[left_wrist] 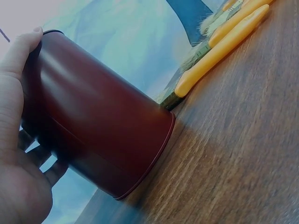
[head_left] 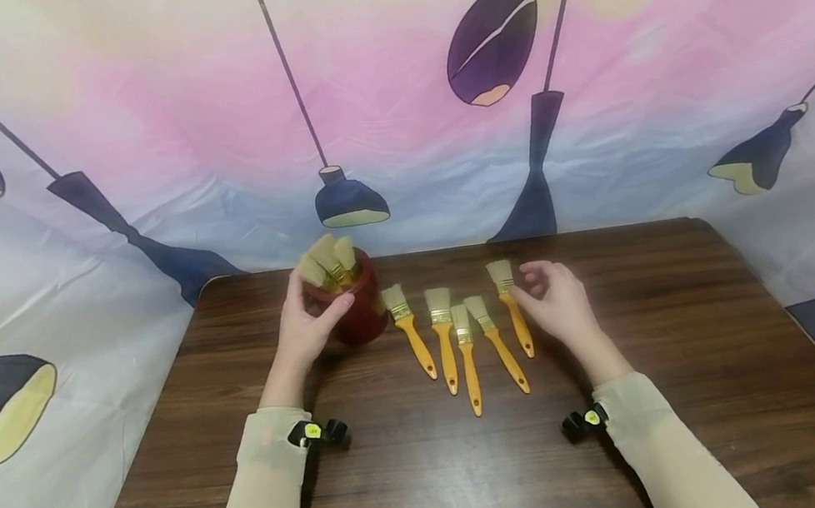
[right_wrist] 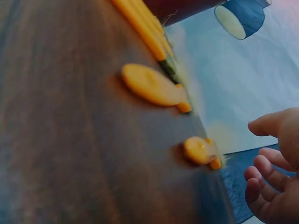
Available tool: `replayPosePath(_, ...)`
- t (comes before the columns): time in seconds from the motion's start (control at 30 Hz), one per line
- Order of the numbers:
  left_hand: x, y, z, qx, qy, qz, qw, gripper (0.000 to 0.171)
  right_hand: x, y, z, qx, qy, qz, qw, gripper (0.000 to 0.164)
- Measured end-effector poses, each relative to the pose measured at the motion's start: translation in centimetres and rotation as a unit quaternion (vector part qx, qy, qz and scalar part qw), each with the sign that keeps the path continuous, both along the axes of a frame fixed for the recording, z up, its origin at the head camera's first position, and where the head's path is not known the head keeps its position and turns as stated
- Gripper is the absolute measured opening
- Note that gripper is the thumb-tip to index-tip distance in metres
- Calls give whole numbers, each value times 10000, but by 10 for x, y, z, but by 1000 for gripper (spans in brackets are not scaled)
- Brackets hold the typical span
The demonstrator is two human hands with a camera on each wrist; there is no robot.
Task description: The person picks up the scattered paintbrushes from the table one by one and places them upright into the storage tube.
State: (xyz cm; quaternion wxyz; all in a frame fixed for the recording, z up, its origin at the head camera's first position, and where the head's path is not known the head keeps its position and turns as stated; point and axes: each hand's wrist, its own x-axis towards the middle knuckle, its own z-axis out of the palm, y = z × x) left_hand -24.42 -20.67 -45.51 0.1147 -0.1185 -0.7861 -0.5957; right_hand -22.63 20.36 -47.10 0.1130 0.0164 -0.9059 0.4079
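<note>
My left hand (head_left: 304, 323) grips a dark red cylindrical holder (head_left: 360, 320), thumb at the near side of the rim and fingers round the far side. Paintbrushes (head_left: 333, 264) stand in it, pale bristles up. In the left wrist view, the holder (left_wrist: 98, 116) stands on the tabletop. Several flat paintbrushes with yellow handles lie in a loose row right of it, bristles facing away from me. My right hand (head_left: 556, 296) hovers beside the rightmost paintbrush (head_left: 517, 321), fingers loosely bent. In the right wrist view, a gap shows between thumb and fingers, with nothing held.
The dark wood table (head_left: 418, 479) ends at the back against a hanging cloth (head_left: 390, 105) printed with lamps. A small black camera sits on each wrist, the left one (head_left: 316, 432) strapped over a pale sleeve.
</note>
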Motion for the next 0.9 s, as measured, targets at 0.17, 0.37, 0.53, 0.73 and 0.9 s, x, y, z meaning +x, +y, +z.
replayPosePath(0.17, -4, -3, -7, 28, 39, -38, 10000, 85, 1, 2, -10, 31, -430, 79, 9990, 55)
replayPosePath(0.37, -6, -2, -7, 41, 12, -20, 10000, 91, -1, 2, -18, 165, -915, 261, 9953, 65)
replayPosePath(0.53, -5, -2, -5, 88, 35, -44, 9999, 90, 0, 0, -18, 260, -954, 262, 9948, 66)
replayPosePath(0.73, -4, -3, -4, 53, 30, -38, 10000, 86, 0, -2, -17, 264, -1053, 110, 9940, 66)
replayPosePath(0.9, -3, -3, -5, 3, -28, -34, 10000, 85, -1, -2, -18, 374, -1074, 38, 9935, 62)
